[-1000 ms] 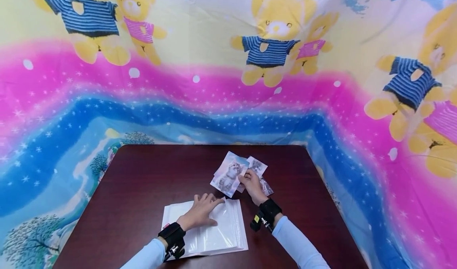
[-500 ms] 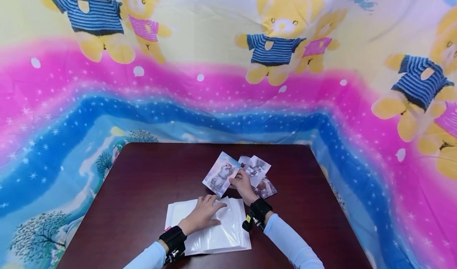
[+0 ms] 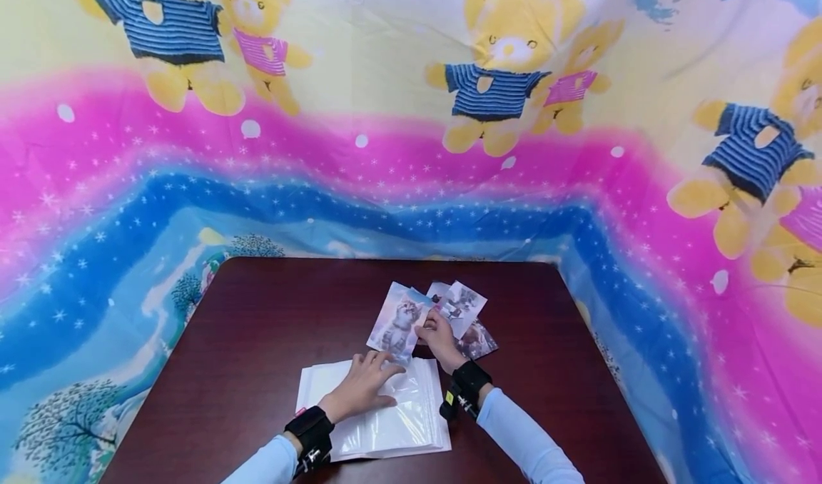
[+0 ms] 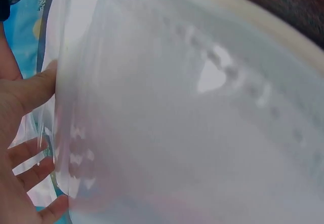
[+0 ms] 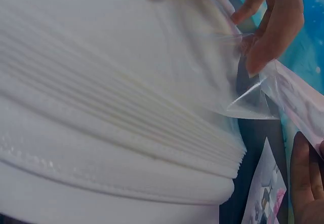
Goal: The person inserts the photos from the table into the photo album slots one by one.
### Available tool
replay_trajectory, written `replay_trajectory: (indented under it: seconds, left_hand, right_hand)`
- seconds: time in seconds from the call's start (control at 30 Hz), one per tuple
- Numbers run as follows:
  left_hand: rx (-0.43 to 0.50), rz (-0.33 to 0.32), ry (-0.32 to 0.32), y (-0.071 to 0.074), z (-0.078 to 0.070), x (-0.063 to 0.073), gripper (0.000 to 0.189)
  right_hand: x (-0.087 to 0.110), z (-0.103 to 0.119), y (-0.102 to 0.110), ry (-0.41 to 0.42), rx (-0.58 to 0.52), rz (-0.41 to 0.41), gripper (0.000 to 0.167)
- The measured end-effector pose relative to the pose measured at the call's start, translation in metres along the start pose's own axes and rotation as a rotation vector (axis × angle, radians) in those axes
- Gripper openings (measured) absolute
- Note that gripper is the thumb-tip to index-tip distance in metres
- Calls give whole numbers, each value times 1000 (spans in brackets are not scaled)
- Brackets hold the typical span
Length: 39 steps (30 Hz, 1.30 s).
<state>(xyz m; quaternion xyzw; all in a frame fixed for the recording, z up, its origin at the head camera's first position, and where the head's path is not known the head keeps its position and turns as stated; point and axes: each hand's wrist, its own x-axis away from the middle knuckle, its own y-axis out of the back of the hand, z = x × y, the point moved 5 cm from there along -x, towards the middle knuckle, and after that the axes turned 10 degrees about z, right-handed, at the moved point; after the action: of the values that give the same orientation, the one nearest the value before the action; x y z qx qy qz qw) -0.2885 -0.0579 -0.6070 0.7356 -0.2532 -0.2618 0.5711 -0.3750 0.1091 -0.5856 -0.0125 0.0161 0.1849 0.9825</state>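
In the head view my left hand [image 3: 362,387] rests over an open photo album [image 3: 411,430] with white pages, fingers spread toward its far edge. The right wrist view shows one of its fingertips against a lifted clear plastic sleeve [image 5: 253,100], while its thumb touches the page. My right hand [image 3: 442,341] pinches a kitten photo [image 3: 398,323] by its right side, just beyond the album's far edge. The photo's lower corner is close to the left fingers and the sleeve; whether it is inside cannot be told. The left wrist view has the left fingers [image 4: 38,171] along the page edge.
Several loose photos [image 3: 472,320] overlap on the dark brown table [image 3: 289,298], behind and right of my right hand. A patterned fabric backdrop [image 3: 385,170] with teddy bears hangs around the table's far and side edges. Both wrists carry black straps with cameras.
My right hand has brought the kitten photo left, off the other photos, then slightly down toward the album's far edge. My left hand stays on the album.
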Motion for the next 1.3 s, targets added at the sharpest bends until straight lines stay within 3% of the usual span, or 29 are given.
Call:
replay_trajectory:
  seconds: [0.2, 0.33, 0.47, 0.57, 0.73, 0.87, 0.97, 1.07, 1.17, 1.3]
  left_hand:
    - [-56, -68, 25, 2, 4, 5, 71]
    - [-108, -120, 92, 1, 6, 10, 83]
    - [-56, -155, 187, -4, 7, 16, 89]
    - [4, -203, 221, -7, 5, 20, 85]
    - [8, -274, 205, -9, 1, 23, 71]
    - [-83, -273, 175, -13, -4, 24, 59]
    - [-138, -273, 153, -16, -9, 26, 50]
    - [-154, -281, 144, -17, -11, 28, 46]
    - [-160, -287, 135, -18, -12, 29, 45]
    - [-183, -295, 132, -18, -12, 29, 43]
  right_hand:
    - [4, 11, 0, 56, 107, 30, 15]
    - [5, 16, 0, 84, 197, 46, 12]
    - [6, 21, -1, 89, 267, 63, 12]
    - [5, 20, -1, 97, 290, 71, 12]
    - [-4, 1, 6, 99, 341, 44, 8]
    - [-11, -14, 11, 114, 395, 16, 10]
    - [-9, -12, 9, 106, 382, 25, 8]
    - [-7, -17, 6, 36, 310, 68, 12]
    - [-5, -24, 2, -20, 239, 150, 28]
    - [-1, -21, -5, -7, 190, 237, 44]
